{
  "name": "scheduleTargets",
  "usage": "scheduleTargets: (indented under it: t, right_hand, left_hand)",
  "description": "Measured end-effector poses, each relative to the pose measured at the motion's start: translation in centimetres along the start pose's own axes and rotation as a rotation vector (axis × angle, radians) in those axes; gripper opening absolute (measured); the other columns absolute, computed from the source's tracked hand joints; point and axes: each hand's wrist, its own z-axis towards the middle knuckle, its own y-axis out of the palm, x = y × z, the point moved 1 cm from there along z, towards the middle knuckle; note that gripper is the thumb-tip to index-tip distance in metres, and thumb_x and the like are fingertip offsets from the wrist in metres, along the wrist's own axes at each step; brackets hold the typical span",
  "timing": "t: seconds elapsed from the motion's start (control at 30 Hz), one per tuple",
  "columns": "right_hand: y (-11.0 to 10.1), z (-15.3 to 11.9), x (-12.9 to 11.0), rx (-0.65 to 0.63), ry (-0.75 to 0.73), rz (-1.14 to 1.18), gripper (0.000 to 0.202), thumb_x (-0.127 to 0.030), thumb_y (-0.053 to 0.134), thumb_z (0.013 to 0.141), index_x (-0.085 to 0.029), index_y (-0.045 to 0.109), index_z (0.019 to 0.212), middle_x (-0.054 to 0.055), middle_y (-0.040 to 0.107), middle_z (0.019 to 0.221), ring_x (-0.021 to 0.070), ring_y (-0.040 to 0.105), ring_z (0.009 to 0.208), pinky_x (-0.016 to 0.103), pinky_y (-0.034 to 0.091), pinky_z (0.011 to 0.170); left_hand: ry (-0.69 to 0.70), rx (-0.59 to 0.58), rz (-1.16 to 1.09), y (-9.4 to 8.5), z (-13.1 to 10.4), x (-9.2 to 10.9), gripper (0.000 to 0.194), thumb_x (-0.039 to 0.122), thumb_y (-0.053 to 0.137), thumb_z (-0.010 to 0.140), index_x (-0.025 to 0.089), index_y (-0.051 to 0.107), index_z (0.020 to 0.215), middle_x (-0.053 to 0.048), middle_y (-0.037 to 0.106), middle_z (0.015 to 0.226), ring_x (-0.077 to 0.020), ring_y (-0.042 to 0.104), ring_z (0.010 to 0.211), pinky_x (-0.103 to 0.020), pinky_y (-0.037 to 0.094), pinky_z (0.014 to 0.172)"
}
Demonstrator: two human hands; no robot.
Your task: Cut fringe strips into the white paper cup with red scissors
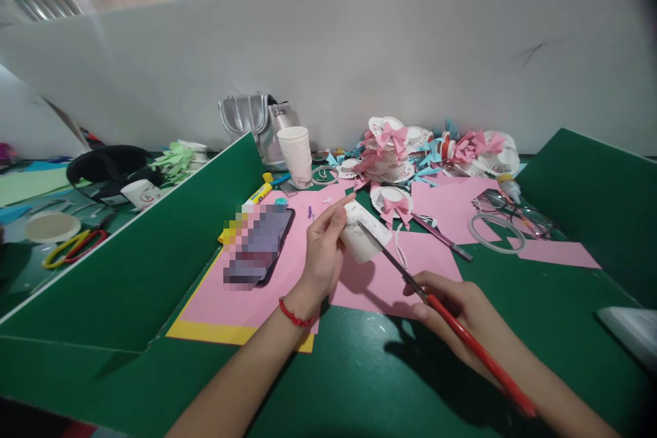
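Note:
My left hand (pixel 324 246), with a red bracelet at the wrist, is closed on a white paper cup (pixel 365 241) that is tilted on its side. My right hand (pixel 452 315) grips red-handled scissors (pixel 475 345). The scissors' metal blades point up and left, and their tip lies against the side of the cup. Pink paper sheets (pixel 400 280) spread over the green table (pixel 354 383) beneath the hands. Just beyond the cup sits a small paper hat with a pink bow (pixel 394 205).
A phone (pixel 261 250) lies left of my left hand. Behind stand stacked cups (pixel 295 157), a silver bag (pixel 256 123) and piled bow-decorated hats (pixel 387 150). Glasses (pixel 534 219) and a tape ring (pixel 497 233) are at right. Green dividers (pixel 128 274) flank the table.

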Motion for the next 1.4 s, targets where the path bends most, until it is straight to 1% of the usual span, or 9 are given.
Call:
scheduleTargets:
  t: [0.1, 0.3, 0.5, 0.73, 0.87, 1.07, 1.17, 1.27, 1.4]
  right_hand:
    - [-0.06, -0.06, -0.04, -0.030, 0.008, 0.005, 0.028, -0.045, 0.054, 0.089, -0.018, 0.057, 0.087, -0.006, 0.036, 0.056, 0.0137, 0.028, 0.052, 0.024, 0.025, 0.047]
    - [-0.16, -0.05, 0.07, -0.079, -0.019, -0.001, 0.039, -0.054, 0.048, 0.092, -0.017, 0.056, 0.088, 0.000, 0.045, 0.066, 0.0158, 0.035, 0.056, 0.025, 0.027, 0.046]
    - [-0.21, -0.18, 0.17, -0.081, -0.039, 0.013, 0.047, -0.061, 0.044, 0.091, -0.016, 0.057, 0.091, 0.003, 0.048, 0.070, 0.0174, 0.039, 0.059, 0.025, 0.027, 0.046]
    - [-0.12, -0.35, 0.11, -0.102, -0.054, 0.028, 0.053, -0.068, 0.037, 0.091, -0.018, 0.054, 0.091, -0.002, 0.041, 0.066, 0.0158, 0.033, 0.055, 0.025, 0.026, 0.046]
    - [-0.05, -0.37, -0.03, -0.109, -0.051, 0.041, 0.056, -0.072, 0.035, 0.089, -0.019, 0.054, 0.092, -0.003, 0.037, 0.062, 0.0154, 0.031, 0.053, 0.025, 0.024, 0.045]
    - [0.05, -0.36, -0.22, -0.055, -0.059, 0.060, 0.056, -0.072, 0.033, 0.090, -0.020, 0.054, 0.089, -0.004, 0.039, 0.060, 0.0150, 0.033, 0.050, 0.025, 0.025, 0.045]
    - [0.13, -0.41, -0.27, -0.049, -0.062, 0.065, 0.057, -0.072, 0.030, 0.090, -0.020, 0.054, 0.087, -0.004, 0.039, 0.057, 0.0149, 0.035, 0.050, 0.026, 0.026, 0.046]
    - [0.18, -0.41, -0.18, -0.046, -0.054, 0.091, 0.057, -0.072, 0.032, 0.090, -0.020, 0.054, 0.087, -0.005, 0.037, 0.055, 0.0141, 0.032, 0.049, 0.026, 0.024, 0.047]
    - [0.19, -0.36, 0.01, -0.064, -0.020, 0.169, 0.058, -0.075, 0.036, 0.087, -0.019, 0.054, 0.084, -0.008, 0.030, 0.054, 0.0125, 0.025, 0.049, 0.026, 0.018, 0.046]
  left_hand:
    - [-0.001, -0.010, 0.000, -0.04, 0.02, 0.06, 0.029, 0.041, 0.073, 0.074, 0.022, 0.076, 0.096, -0.007, 0.072, 0.106, -0.0208, 0.062, 0.097, -0.030, 0.048, 0.083]
    - [-0.015, -0.023, -0.014, -0.17, 0.05, -0.01, 0.029, 0.041, 0.072, 0.075, 0.022, 0.076, 0.097, -0.007, 0.071, 0.106, -0.0191, 0.062, 0.092, -0.029, 0.048, 0.079]
    - [-0.002, -0.038, -0.017, -0.34, 0.21, 0.13, 0.028, 0.040, 0.072, 0.075, 0.022, 0.077, 0.096, -0.005, 0.071, 0.098, -0.0143, 0.058, 0.078, -0.025, 0.046, 0.071]
    - [-0.020, -0.029, -0.037, -0.31, 0.20, 0.35, 0.029, 0.039, 0.073, 0.073, 0.021, 0.077, 0.096, -0.004, 0.071, 0.085, -0.0136, 0.057, 0.073, -0.025, 0.045, 0.069]
    - [-0.044, -0.073, -0.028, 0.02, -0.05, 0.59, 0.031, 0.039, 0.076, 0.071, 0.019, 0.078, 0.094, -0.006, 0.072, 0.091, -0.0142, 0.059, 0.076, -0.025, 0.046, 0.069]
    - [-0.056, -0.067, -0.062, 0.30, -0.28, 0.80, 0.031, 0.037, 0.076, 0.071, 0.020, 0.077, 0.097, -0.005, 0.072, 0.089, -0.0135, 0.059, 0.076, -0.023, 0.046, 0.069]
    - [-0.067, -0.100, -0.052, 0.26, -0.33, 0.71, 0.031, 0.038, 0.075, 0.072, 0.019, 0.077, 0.097, -0.006, 0.073, 0.088, -0.0138, 0.060, 0.076, -0.024, 0.046, 0.070]
    - [-0.062, -0.127, -0.045, 0.29, -0.40, 0.68, 0.031, 0.038, 0.073, 0.074, 0.019, 0.077, 0.097, -0.008, 0.073, 0.096, -0.0161, 0.061, 0.082, -0.025, 0.046, 0.073]
    - [-0.044, -0.143, -0.019, 0.41, -0.52, 0.72, 0.031, 0.039, 0.073, 0.074, 0.018, 0.077, 0.098, -0.009, 0.072, 0.105, -0.0193, 0.061, 0.093, -0.028, 0.046, 0.081]
